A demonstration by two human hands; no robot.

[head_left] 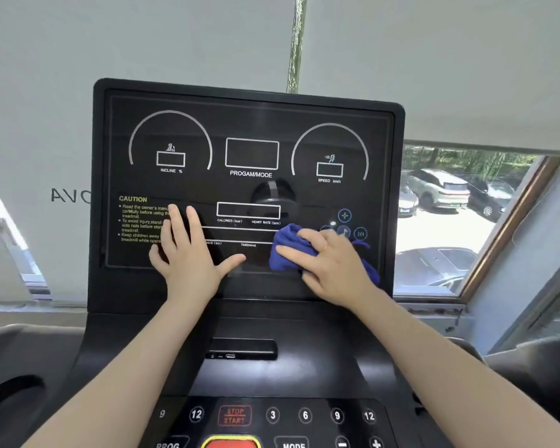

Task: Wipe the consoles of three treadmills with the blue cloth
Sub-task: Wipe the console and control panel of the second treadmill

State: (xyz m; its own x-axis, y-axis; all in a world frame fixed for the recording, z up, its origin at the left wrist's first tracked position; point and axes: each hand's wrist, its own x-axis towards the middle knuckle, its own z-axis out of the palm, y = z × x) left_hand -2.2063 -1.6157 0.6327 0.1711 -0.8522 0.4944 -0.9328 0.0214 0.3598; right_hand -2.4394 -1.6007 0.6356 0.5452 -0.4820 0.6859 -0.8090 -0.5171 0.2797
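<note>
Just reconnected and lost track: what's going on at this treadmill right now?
A person is wiping the treadmill console. The right hand presses the bunched blue cloth against the lower right of the display panel, near the round media buttons. The left hand rests flat, fingers spread, on the lower left, partly covering the caution text.

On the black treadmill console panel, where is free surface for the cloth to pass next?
The upper black console panel is free around the dial arcs. The lower strip is crowded: the left hand lies flat beside the right hand pressing the blue cloth.
</note>
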